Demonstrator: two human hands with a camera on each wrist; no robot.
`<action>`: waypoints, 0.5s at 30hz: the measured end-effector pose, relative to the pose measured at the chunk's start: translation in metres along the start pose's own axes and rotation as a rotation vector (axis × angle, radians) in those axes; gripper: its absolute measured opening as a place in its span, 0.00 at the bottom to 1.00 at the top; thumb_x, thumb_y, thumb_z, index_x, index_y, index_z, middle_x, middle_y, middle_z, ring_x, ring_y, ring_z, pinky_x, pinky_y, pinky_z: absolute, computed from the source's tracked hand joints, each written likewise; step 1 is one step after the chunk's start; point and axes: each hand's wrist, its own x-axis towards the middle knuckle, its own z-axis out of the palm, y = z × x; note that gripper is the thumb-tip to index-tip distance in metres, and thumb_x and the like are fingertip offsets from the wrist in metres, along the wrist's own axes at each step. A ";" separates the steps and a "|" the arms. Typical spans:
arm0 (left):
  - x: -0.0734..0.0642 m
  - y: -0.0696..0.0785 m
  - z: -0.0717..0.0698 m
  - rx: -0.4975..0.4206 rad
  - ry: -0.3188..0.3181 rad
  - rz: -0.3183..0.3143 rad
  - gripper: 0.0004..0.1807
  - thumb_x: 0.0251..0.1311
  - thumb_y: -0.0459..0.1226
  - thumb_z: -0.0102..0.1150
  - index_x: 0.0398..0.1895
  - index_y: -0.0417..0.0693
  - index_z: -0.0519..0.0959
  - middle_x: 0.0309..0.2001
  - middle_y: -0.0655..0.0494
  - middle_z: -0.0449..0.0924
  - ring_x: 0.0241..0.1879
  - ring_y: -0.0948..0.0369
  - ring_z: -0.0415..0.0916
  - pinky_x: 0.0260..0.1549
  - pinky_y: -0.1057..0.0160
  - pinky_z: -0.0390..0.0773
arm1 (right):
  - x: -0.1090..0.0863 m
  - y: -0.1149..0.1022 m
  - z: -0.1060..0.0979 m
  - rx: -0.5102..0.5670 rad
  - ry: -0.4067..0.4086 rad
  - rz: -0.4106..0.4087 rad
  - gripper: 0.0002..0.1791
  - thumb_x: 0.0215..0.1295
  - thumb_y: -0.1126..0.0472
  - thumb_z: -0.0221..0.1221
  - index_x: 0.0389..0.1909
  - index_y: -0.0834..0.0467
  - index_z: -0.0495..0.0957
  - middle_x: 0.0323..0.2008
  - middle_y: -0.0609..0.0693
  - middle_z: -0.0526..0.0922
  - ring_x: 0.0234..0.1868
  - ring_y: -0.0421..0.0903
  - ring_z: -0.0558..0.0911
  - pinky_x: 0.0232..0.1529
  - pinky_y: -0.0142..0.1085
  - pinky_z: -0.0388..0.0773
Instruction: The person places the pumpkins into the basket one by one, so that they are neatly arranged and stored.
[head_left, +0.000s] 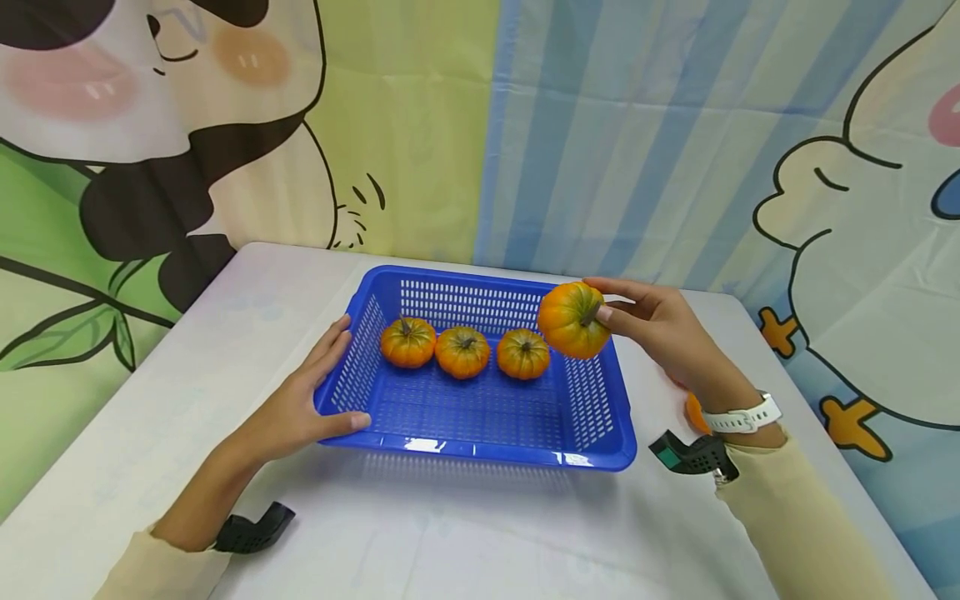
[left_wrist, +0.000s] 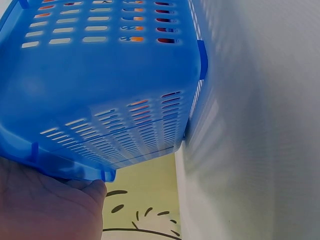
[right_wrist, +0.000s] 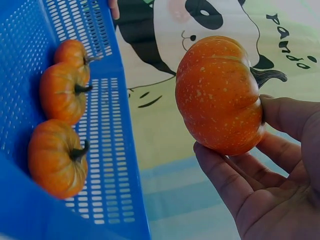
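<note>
Three pumpkins inside basket | left grip holding rim, likely steadying it | right grip pinching fourth pumpkin, held high presumably to clear rim

The basket is resting on the desk, with the curtain hanging behind. Inside, 3 pumpkins are sitting in a row from left to right, nearer the back wall than the front. A 4th pumpkin is hovering over the basket's right end, in the right hand. The left hand is lying along the left rim. Right of the basket, a thing is showing partly behind the right wrist.
</note>
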 end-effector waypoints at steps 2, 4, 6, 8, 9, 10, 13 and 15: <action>0.000 0.000 0.000 0.001 0.002 -0.001 0.58 0.51 0.47 0.70 0.78 0.49 0.42 0.78 0.63 0.30 0.75 0.48 0.31 0.61 0.28 0.47 | 0.005 0.000 0.004 0.014 -0.023 -0.002 0.24 0.70 0.54 0.58 0.65 0.55 0.73 0.59 0.57 0.77 0.54 0.48 0.81 0.51 0.35 0.78; 0.000 0.000 0.000 0.004 0.003 -0.004 0.58 0.51 0.47 0.70 0.78 0.49 0.42 0.78 0.63 0.30 0.75 0.48 0.31 0.61 0.28 0.47 | 0.010 0.000 0.008 0.024 -0.041 -0.007 0.24 0.70 0.55 0.58 0.65 0.56 0.73 0.59 0.57 0.76 0.54 0.50 0.81 0.51 0.36 0.78; 0.000 0.000 0.000 0.007 0.003 -0.005 0.59 0.50 0.48 0.70 0.78 0.49 0.42 0.78 0.62 0.30 0.75 0.48 0.31 0.61 0.28 0.47 | 0.015 -0.001 0.013 0.032 -0.058 -0.022 0.24 0.70 0.57 0.58 0.65 0.57 0.73 0.59 0.57 0.76 0.54 0.51 0.81 0.50 0.37 0.79; 0.000 0.000 0.001 0.008 0.003 -0.005 0.59 0.50 0.49 0.70 0.78 0.49 0.42 0.78 0.63 0.30 0.75 0.48 0.31 0.62 0.28 0.47 | 0.019 -0.002 0.017 0.036 -0.068 -0.030 0.23 0.70 0.57 0.59 0.64 0.57 0.74 0.58 0.57 0.77 0.53 0.51 0.81 0.49 0.37 0.80; 0.000 0.000 0.001 0.010 0.003 -0.004 0.59 0.50 0.49 0.70 0.78 0.49 0.42 0.78 0.63 0.30 0.75 0.48 0.31 0.61 0.28 0.47 | 0.021 -0.002 0.019 0.039 -0.073 -0.031 0.23 0.69 0.58 0.59 0.64 0.57 0.74 0.58 0.56 0.77 0.53 0.51 0.81 0.49 0.37 0.80; 0.000 0.000 0.001 0.011 0.003 -0.002 0.59 0.50 0.49 0.70 0.78 0.49 0.42 0.78 0.63 0.30 0.75 0.48 0.31 0.61 0.28 0.48 | 0.022 -0.003 0.020 0.038 -0.081 -0.033 0.23 0.69 0.57 0.59 0.64 0.57 0.74 0.57 0.56 0.77 0.53 0.51 0.81 0.49 0.38 0.80; 0.001 -0.001 0.000 0.016 0.004 0.002 0.59 0.50 0.50 0.70 0.78 0.49 0.42 0.78 0.63 0.30 0.75 0.48 0.31 0.61 0.28 0.48 | 0.028 -0.005 0.025 0.040 -0.109 -0.044 0.23 0.69 0.58 0.59 0.64 0.57 0.75 0.57 0.56 0.78 0.52 0.51 0.82 0.49 0.39 0.80; 0.001 -0.001 0.000 0.019 0.005 0.002 0.59 0.51 0.50 0.70 0.78 0.49 0.42 0.78 0.63 0.30 0.75 0.48 0.31 0.61 0.28 0.49 | 0.031 -0.006 0.028 0.046 -0.127 -0.049 0.23 0.69 0.58 0.59 0.64 0.57 0.75 0.58 0.56 0.78 0.52 0.51 0.82 0.49 0.39 0.80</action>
